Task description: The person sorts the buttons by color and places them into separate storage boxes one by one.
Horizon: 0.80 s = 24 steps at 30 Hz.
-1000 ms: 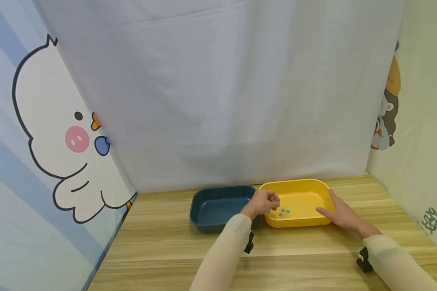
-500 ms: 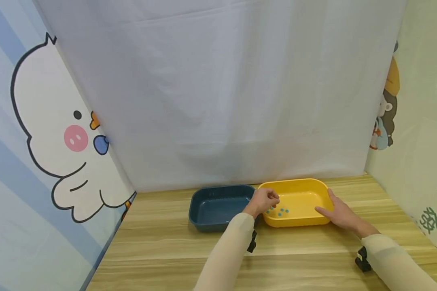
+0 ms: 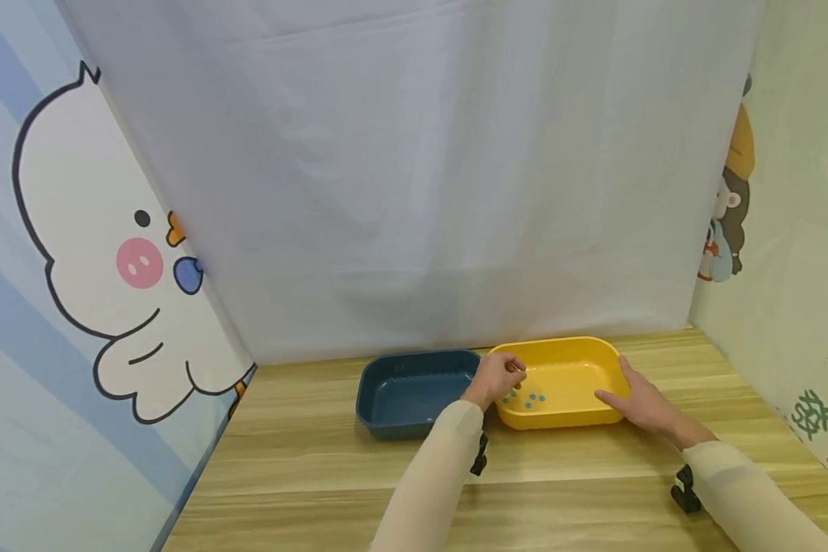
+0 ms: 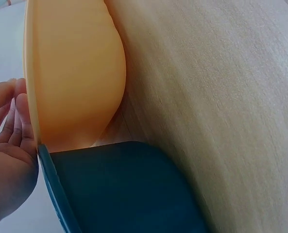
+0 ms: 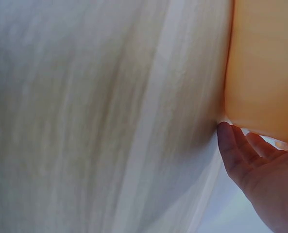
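Note:
A yellow plastic basin (image 3: 559,421) stands on the wooden table with several small blue pieces (image 3: 528,405) lying in its left end. Over that end is my left hand (image 3: 494,378), its fingers bent and the thumb and forefinger tips brought together; I cannot tell whether a small piece sits between them. In the left wrist view the left hand (image 4: 10,141) shows beyond the rims of both basins. My right hand (image 3: 645,399) grips the yellow basin's right end, thumb over the rim inside, fingers along the outer wall.
A dark blue basin (image 3: 393,433) stands immediately left of the yellow one, their rims meeting under my left wrist. Behind both hangs a pale grey curtain (image 3: 400,192). Printed panels flank the table (image 3: 303,491) on the left and right.
My left hand has shifted very slightly over the yellow basin, its fingertips a little higher. The right hand keeps its grip. The whole head view has drifted slightly.

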Available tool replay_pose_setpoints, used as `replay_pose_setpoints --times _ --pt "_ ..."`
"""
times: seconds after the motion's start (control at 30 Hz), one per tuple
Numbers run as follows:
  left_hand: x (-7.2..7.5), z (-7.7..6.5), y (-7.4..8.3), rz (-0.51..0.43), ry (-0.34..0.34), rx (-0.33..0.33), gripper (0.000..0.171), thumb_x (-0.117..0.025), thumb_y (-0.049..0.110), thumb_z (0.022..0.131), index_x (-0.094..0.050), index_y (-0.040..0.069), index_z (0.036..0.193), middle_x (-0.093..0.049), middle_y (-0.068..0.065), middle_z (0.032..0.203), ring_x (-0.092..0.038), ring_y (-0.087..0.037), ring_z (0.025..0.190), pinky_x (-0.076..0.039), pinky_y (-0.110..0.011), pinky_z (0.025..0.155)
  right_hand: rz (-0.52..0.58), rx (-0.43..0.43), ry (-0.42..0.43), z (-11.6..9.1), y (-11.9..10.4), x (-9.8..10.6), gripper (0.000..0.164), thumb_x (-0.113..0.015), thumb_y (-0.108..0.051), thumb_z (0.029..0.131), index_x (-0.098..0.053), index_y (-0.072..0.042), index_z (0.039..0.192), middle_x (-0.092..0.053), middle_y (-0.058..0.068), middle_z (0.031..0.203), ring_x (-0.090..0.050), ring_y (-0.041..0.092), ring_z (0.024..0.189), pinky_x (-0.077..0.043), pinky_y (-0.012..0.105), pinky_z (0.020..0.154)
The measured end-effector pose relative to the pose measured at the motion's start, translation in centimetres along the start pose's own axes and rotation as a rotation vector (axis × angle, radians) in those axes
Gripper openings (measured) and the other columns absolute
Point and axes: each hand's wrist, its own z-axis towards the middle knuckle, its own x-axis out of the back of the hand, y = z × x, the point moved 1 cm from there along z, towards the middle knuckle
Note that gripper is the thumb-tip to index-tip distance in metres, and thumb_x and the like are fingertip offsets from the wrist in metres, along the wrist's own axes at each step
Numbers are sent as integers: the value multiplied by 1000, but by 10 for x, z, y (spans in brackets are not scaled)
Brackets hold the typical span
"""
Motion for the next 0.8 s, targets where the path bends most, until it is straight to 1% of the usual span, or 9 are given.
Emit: replay_pose_setpoints --times 0.2,0.37,0.43,0.57,0.7,0.8 --pt "2 1 -2 -29 20 13 9 -64 10 91 -68 6 97 -65 -3 78 -67 -24 77 -51 -24 59 1 3 -6 1 -2 -1 101 -57 -45 92 6 13 144 -9 45 142 -15 59 128 -16 67 101" --pt "6 1 -5 -32 28 -1 12 -64 8 90 -68 3 99 -64 0 76 -66 -20 72 -52 -23 60 1 4 -17 1 -3 -3 101 -57 -46 93 6 14 144 -9 45 142 -15 59 128 -16 67 101" --pt "10 -2 -4 -30 12 -15 14 -64 8 90 -68 2 102 -65 0 77 -66 -19 72 -52 -23 61 2 3 -19 1 -3 -2 101 -57 -46 92 6 14 144 -8 45 142 -15 59 128 -16 67 101" --pt "21 -11 3 -11 -57 -47 17 -62 11 92 -68 2 105 -66 1 84 -66 -22 80 -52 -23 64 -8 4 -18 1 -2 0 100 -56 -46 93 6 14 144 -8 45 142 -14 59 128 -15 67 101" --pt "35 -25 9 44 -113 -90 17 -61 14 93 -67 4 105 -66 2 87 -66 -25 85 -52 -23 63 -10 2 -18 3 1 2 100 -56 -46 93 6 14 144 -7 45 142 -14 60 128 -15 67 101" --pt "47 -37 12 75 -138 -111 17 -60 15 94 -67 5 105 -66 1 86 -66 -23 80 -51 -26 60 -5 5 -19 6 2 4 100 -56 -46 93 7 14 144 -7 45 142 -13 60 128 -15 68 100"
